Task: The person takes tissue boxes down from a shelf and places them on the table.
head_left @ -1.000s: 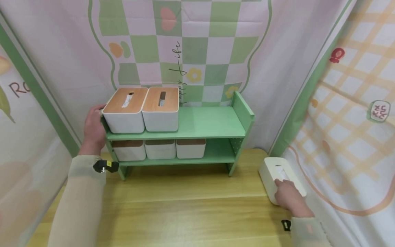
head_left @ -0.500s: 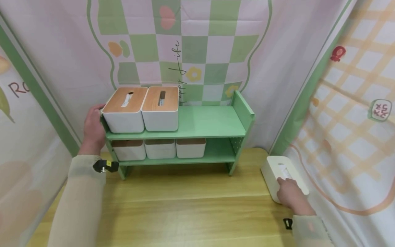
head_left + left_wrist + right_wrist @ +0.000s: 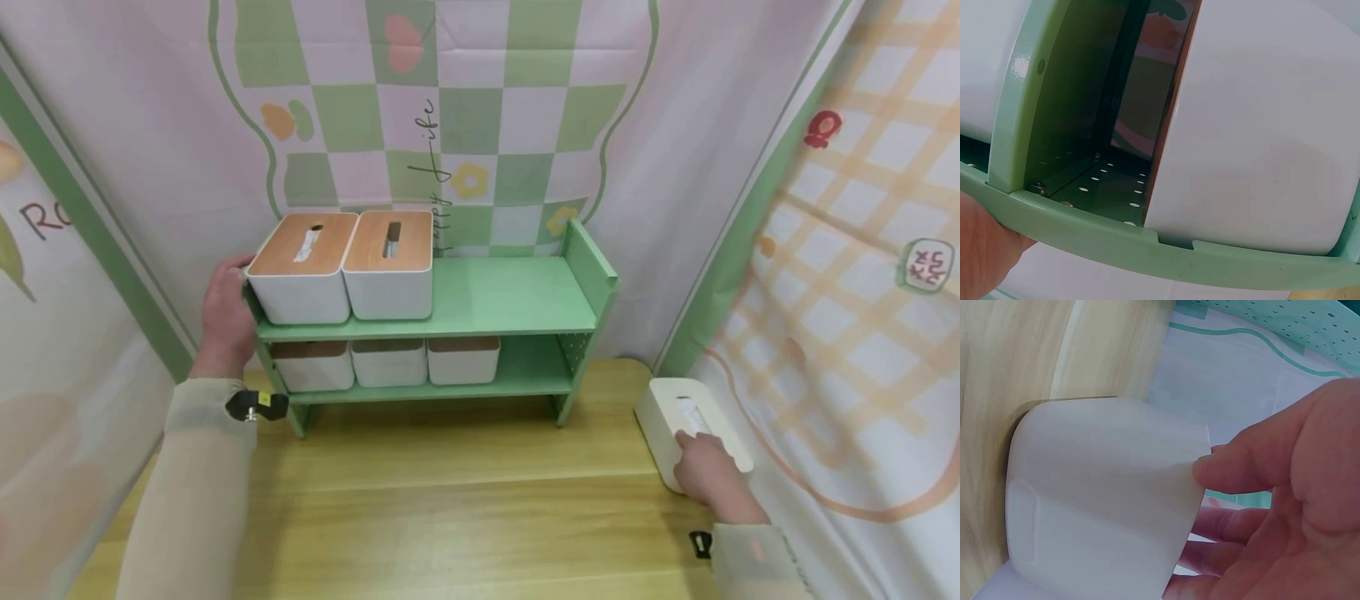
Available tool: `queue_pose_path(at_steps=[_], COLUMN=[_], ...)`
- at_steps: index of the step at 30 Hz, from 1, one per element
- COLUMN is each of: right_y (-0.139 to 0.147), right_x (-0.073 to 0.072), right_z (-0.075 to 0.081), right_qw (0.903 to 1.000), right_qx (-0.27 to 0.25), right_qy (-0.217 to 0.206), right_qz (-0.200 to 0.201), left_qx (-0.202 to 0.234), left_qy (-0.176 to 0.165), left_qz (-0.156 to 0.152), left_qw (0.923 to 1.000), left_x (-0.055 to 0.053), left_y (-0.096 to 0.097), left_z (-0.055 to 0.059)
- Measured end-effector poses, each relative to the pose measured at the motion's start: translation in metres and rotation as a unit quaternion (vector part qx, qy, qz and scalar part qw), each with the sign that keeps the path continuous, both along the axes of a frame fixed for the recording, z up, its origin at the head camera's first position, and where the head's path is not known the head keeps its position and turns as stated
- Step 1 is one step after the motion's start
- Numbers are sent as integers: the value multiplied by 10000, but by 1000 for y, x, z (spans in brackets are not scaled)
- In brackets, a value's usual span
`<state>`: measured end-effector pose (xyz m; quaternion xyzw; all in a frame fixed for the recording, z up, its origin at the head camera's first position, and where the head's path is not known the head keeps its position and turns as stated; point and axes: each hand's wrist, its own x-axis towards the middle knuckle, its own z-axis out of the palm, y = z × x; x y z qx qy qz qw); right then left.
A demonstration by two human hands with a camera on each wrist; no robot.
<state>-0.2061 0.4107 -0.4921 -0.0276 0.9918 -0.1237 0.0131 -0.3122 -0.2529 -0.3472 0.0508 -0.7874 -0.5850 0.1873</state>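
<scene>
R hand (image 3: 708,471) pinches white box (image 3: 666,421) nr R edge of desk (image 3: 450,517); L hand (image 3: 227,312) at L edge of green rack (image 3: 517,293), fingers part hidden, can't tell grip

A checked cloth (image 3: 468,125) hangs behind the yellowish wood-grain tabletop (image 3: 450,508).

The left hand (image 3: 227,321) touches a green shelf (image 3: 517,293), the right hand (image 3: 710,475) a white slotted box (image 3: 660,440)

White tissue box (image 3: 670,422), slot uppermost, is seen at frame lower right; green two-tier shelf (image 3: 517,296) is seen upright, centre.
</scene>
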Motion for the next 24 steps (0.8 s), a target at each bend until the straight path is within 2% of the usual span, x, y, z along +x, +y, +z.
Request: queue_pose_path(at_steps=[14,24], right_y=[-2,-2], right_x=[2,3], right_z=[2,-3], right_qw=[9998,9997], right_qx=[-35,95], right_qy=[-91,204], right_qz=[-157,-100], left_qx=[-37,-83], left_qy=[72,140], left_qz=[38,42], left_qw=[10000,9999], left_x=[-2,0], left_y=[-2,-1], left_z=[-2,-1])
